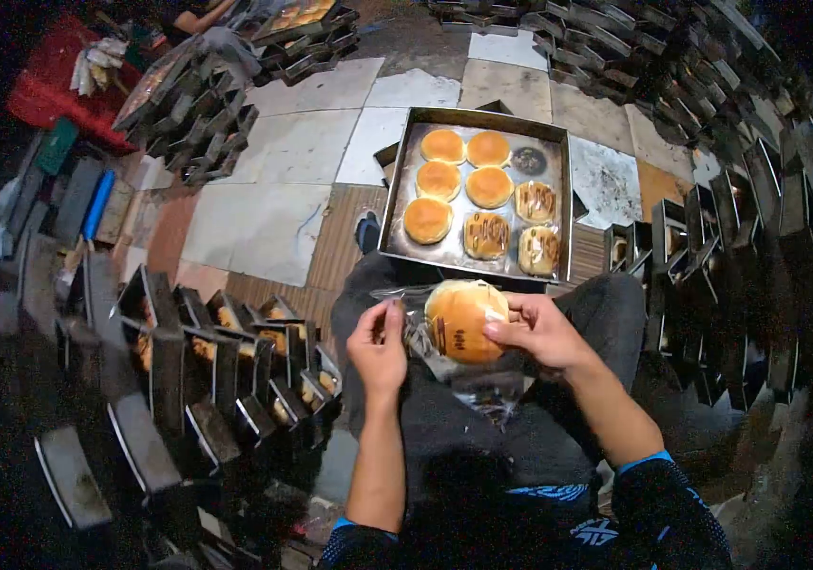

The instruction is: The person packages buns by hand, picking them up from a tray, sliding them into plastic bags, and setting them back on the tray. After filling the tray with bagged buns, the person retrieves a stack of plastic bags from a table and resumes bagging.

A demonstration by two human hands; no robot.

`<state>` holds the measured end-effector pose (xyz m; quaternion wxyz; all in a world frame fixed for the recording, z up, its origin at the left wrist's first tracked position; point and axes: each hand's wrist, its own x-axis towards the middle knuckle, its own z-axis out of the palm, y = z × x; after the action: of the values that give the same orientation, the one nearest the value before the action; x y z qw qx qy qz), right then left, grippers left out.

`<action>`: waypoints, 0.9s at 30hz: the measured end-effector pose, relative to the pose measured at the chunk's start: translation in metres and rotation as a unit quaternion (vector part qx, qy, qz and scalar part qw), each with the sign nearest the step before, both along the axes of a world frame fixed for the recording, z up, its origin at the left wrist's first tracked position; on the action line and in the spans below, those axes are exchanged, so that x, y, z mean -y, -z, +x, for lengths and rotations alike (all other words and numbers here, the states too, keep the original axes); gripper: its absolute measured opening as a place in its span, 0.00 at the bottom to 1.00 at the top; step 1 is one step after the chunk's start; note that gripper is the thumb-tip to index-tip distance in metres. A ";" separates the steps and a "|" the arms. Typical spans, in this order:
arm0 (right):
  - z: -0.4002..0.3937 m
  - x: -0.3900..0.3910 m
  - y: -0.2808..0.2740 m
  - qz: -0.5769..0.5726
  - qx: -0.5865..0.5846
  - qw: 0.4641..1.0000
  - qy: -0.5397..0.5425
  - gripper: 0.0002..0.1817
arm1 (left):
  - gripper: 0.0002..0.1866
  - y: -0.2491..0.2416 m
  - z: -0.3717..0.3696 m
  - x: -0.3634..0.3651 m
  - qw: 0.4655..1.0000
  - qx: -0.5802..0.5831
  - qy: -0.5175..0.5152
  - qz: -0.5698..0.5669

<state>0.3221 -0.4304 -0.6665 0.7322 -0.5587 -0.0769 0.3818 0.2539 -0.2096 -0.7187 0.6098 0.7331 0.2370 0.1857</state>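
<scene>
Watching remotely through the head view. Widest first: tiled floor (268,223), pale slabs, patched and stained. Dark metal tins stacked left (145,446) and right (710,256), some of the left ones with something browned inside. The wearer's bent legs (606,318) frame the near side. Just beyond the knees, a square tray (468,267): five bare buns (428,219) toward its far and left side, three in printed wrap (486,235) toward the near right.

Smaller: the held bun (463,318), round and golden, sits between the hands over the lap, near side of the tray. A clear bag (418,334) with dark print lies around part of it and trails below; how far in the bun sits, I can't tell.

Risks, as I judge them: thin film could split or slip if the left pulls hard; a firm right thumb could dent the soft crust; a loose grip could drop the bun into the lap.

Pose: both forearms reach in from the near side. Left hand (378,347) nearly closed, thumb and forefinger pinching the bag's left edge. Right hand (547,328) half-curled, gripping the bun's right side, thumb on top, fingers behind.
</scene>
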 end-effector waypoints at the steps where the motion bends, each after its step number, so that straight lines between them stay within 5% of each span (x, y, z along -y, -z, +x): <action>1: -0.018 -0.007 -0.014 -0.069 0.134 0.988 0.042 0.24 | 0.19 0.001 -0.006 0.003 0.999 0.018 -0.001 0.039; 2: -0.033 -0.012 -0.027 -0.138 0.264 0.951 0.084 0.24 | 0.25 0.001 -0.010 0.005 0.997 0.034 -0.004 0.076; 3: -0.047 -0.013 -0.033 -0.119 0.399 0.905 0.090 0.25 | 0.30 -0.027 -0.015 0.018 0.979 0.080 0.026 -0.183; 4: -0.055 -0.017 -0.040 -0.071 0.508 0.857 0.043 0.28 | 0.36 -0.056 -0.016 0.028 0.893 0.124 0.055 -0.429; 9: -0.077 -0.031 -0.058 -0.096 0.659 0.746 -0.013 0.36 | 0.40 -0.123 -0.020 0.042 0.770 0.340 0.240 -0.484; 10: -0.073 -0.034 -0.063 -0.102 0.702 0.704 0.010 0.38 | 0.38 -0.111 -0.033 0.053 0.842 0.295 0.206 -0.403; 12: -0.079 -0.035 -0.076 -0.127 0.699 0.703 0.033 0.40 | 0.36 -0.118 -0.045 0.093 0.948 0.220 0.116 -0.196; 13: -0.082 -0.032 -0.081 -0.174 0.683 0.709 -0.024 0.39 | 0.36 -0.114 -0.045 0.087 0.949 0.223 0.115 -0.192; 14: -0.086 -0.031 -0.082 -0.221 0.663 0.710 -0.080 0.37 | 0.35 -0.104 -0.043 0.072 0.913 0.238 0.127 -0.305; 16: -0.101 -0.030 -0.074 -0.131 0.638 0.759 -0.027 0.29 | 0.35 -0.091 -0.041 0.042 0.803 0.255 0.149 -0.519; 17: -0.104 -0.025 -0.067 -0.114 0.630 0.764 -0.083 0.27 | 0.35 -0.101 -0.040 0.033 0.794 0.233 0.087 -0.555; 19: -0.097 -0.011 -0.061 -0.096 0.621 0.765 -0.142 0.25 | 0.36 -0.102 -0.049 0.026 0.820 0.212 0.020 -0.531; 21: -0.082 -0.007 -0.062 0.018 0.415 0.881 -0.226 0.20 | 0.35 -0.108 -0.049 0.033 0.805 0.236 0.024 -0.544; 22: -0.076 -0.015 -0.064 0.022 0.416 0.881 -0.225 0.20 | 0.35 -0.107 -0.047 0.043 0.790 0.258 0.050 -0.553; 24: -0.072 -0.034 -0.063 0.014 0.494 0.854 -0.165 0.09 | 0.30 -0.097 -0.045 0.053 0.851 0.219 0.086 -0.468; 27: -0.079 -0.030 -0.077 0.067 0.501 0.839 -0.200 0.09 | 0.25 -0.094 -0.039 0.032 0.832 0.114 0.044 -0.541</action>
<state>0.2427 -0.4004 -0.5898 0.5370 -0.5958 -0.5690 0.1814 0.2149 -0.2415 -0.6250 0.9392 0.2695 0.1962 0.0829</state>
